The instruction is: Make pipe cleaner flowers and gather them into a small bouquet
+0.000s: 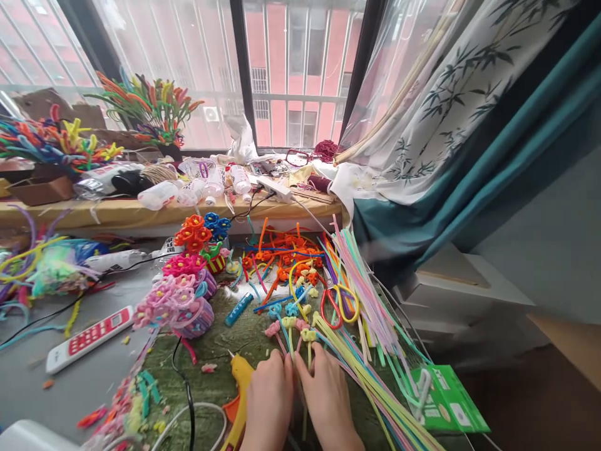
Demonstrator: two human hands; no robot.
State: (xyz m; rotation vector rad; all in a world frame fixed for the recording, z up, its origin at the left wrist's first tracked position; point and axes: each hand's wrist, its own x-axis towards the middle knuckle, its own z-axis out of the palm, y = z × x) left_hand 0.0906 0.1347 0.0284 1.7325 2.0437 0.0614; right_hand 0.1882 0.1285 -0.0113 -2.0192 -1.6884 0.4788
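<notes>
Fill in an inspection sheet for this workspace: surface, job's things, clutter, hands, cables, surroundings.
Surface: green work surface, scraps scattered at its left side.
Job's things: pink and yellow fuzzy flowers on stems, held upright together.
Clutter: scissors with red and yellow handles; pastel stems at right; yellow glue gun beside the left hand; remote-like device at left.
Hands: left hand and right hand both pinch flower stems.
Cables: black cable and white cable left of the hands.
Surroundings: window ahead, bottles on the ledge, curtain at right.
</notes>
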